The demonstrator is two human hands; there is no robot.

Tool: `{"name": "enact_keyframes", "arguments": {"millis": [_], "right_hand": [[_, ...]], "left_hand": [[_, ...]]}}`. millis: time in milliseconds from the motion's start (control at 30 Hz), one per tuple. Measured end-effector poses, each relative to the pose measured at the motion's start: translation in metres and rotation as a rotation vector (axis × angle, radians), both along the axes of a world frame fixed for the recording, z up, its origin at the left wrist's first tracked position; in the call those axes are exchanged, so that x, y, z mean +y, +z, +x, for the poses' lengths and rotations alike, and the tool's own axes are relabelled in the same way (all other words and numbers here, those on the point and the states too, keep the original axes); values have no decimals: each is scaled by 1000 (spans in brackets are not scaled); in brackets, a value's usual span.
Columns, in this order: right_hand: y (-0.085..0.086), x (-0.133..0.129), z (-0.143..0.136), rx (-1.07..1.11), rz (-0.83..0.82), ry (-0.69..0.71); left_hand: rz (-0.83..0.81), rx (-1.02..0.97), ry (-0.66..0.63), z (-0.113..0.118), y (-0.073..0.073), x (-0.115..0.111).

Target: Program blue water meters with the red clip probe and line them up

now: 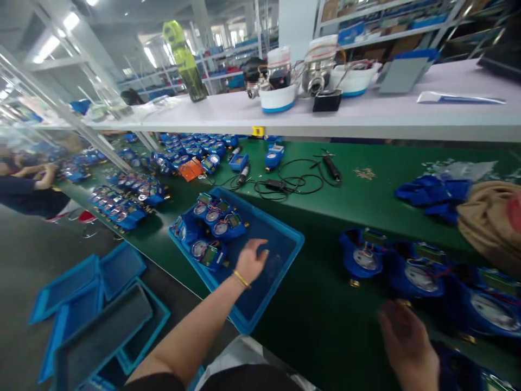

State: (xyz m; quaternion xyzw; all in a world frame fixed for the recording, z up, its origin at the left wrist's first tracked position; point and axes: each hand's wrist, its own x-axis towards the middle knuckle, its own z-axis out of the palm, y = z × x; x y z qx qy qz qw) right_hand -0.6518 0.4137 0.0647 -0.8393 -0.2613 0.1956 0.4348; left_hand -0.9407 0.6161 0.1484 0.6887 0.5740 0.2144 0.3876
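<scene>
My left hand (pixel 251 262) hovers over the bare right half of a blue plastic tray (pixel 280 271), thumb and fingers apart with nothing between them. In the tray's left half sit several blue meters (pixel 211 216) with round dials, small screens and exposed wires. My right hand (pixel 409 342) is blurred at the lower right. It is close to the brass fitting of a blue meter (pixel 421 278) in a group standing on the green table (pixel 317 309). Whether it touches that meter, and how its fingers are set, I cannot make out. Another meter (pixel 364 260) stands left of it.
Behind the tray lie a black cable (pixel 293 187) and a black screwdriver-like tool (pixel 331 167). More meters (pixel 122 203) crowd the table's left. Blue cloth (pixel 431 193) lies at the right. A shelf (pixel 366 120) overhangs the back. Empty trays (pixel 101 326) are piled at lower left. A co-worker (pixel 32 187) sits far left.
</scene>
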Motion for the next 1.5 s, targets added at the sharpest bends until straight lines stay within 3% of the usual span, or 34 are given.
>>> {"name": "enact_keyframes", "arguments": {"millis": [100, 200, 300, 400, 567, 767, 867, 967, 1133, 1267, 1367, 1500], "right_hand": [[-8, -9, -55, 328, -49, 80], [1, 3, -104, 501, -113, 195], [17, 26, -149, 654, -22, 378], [26, 53, -190, 766, 35, 541], [12, 95, -239, 887, -86, 552], [-5, 132, -250, 928, -172, 365], [1, 136, -248, 937, -109, 305], [15, 133, -242, 926, 13, 292], [44, 105, -215, 794, 282, 304], [49, 63, -182, 670, 371, 250], [36, 27, -154, 559, 349, 101], [7, -25, -114, 435, 208, -120]], "left_hand": [[73, 171, 258, -102, 18, 42], [-22, 325, 397, -169, 13, 71], [-136, 415, 412, -195, -5, 79], [-228, 437, 356, -197, -21, 76], [-437, 349, 127, -170, -40, 64], [-562, 109, -65, -104, -67, 46], [-579, -3, -82, -81, -68, 39], [-591, -58, -74, -71, -58, 35], [-542, -135, -99, -53, -27, 27], [-497, -199, -226, -11, -13, 0], [-521, -194, -306, 38, -26, -35], [-617, -131, -385, 100, -64, -94]]}}
